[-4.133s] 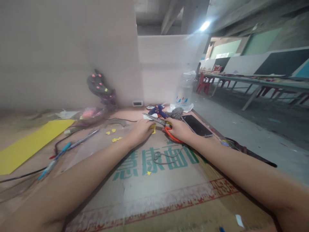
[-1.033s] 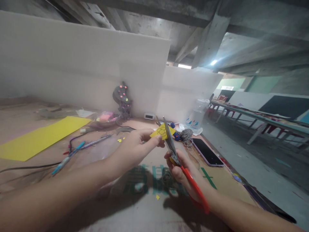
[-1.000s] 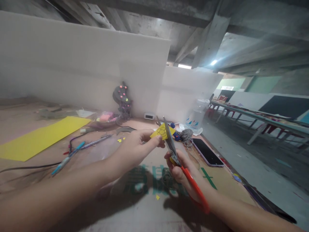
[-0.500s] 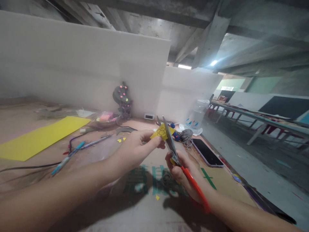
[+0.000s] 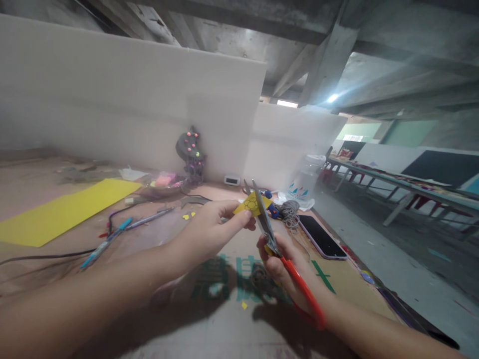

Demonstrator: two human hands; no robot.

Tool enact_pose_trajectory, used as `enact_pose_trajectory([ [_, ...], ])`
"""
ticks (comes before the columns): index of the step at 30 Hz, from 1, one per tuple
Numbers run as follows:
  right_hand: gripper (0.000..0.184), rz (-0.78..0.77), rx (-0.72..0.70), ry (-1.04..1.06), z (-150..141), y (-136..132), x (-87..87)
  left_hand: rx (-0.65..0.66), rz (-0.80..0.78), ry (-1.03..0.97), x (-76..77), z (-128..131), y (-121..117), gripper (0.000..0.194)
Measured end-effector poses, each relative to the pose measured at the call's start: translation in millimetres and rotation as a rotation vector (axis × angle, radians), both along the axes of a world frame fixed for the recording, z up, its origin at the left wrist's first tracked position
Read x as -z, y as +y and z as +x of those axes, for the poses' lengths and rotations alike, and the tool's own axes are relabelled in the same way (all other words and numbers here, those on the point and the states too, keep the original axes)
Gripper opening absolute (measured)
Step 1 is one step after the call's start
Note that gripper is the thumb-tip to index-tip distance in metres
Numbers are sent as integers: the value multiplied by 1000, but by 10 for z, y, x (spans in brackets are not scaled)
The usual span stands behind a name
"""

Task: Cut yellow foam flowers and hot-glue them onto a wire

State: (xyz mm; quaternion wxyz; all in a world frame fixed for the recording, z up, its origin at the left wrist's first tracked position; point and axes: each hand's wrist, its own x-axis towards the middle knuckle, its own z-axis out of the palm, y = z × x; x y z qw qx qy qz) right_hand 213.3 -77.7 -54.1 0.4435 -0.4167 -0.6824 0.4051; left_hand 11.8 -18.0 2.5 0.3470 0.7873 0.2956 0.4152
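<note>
My left hand [image 5: 222,222] pinches a small piece of yellow paper [image 5: 250,204] with a flower outline drawn on it. My right hand [image 5: 282,267] is closed around a pair of scissors [image 5: 301,286] with red handles. The scissor blades point up and away from me, slightly parted, with the paper's right side between them. Beneath my hands, a small yellow scrap [image 5: 244,305] lies on the board with green printed characters. Two little yellow heart-like cutouts [image 5: 186,217] rest to the left of my left hand.
Yellow sheet [image 5: 67,212] and blue pen [image 5: 107,243] lie at left. A dark figure with coloured beads [image 5: 190,152] stands by the white partition [image 5: 130,99]. Grey yarn [image 5: 290,213], a phone [image 5: 322,237] and a clear plastic container [image 5: 305,179] are at right.
Almost nothing differs; the view has shifted very slightly. Both hands, the paper and the scissors keep nearly the same position.
</note>
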Motion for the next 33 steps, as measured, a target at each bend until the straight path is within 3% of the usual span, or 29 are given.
enact_pose_trajectory([
  [10, 45, 1, 19, -12, 16, 7, 12, 34, 71, -27, 31, -17, 32, 33],
  [33, 47, -40, 23, -19, -17, -6, -30, -10, 167, 162, -127, -99, 32, 33],
])
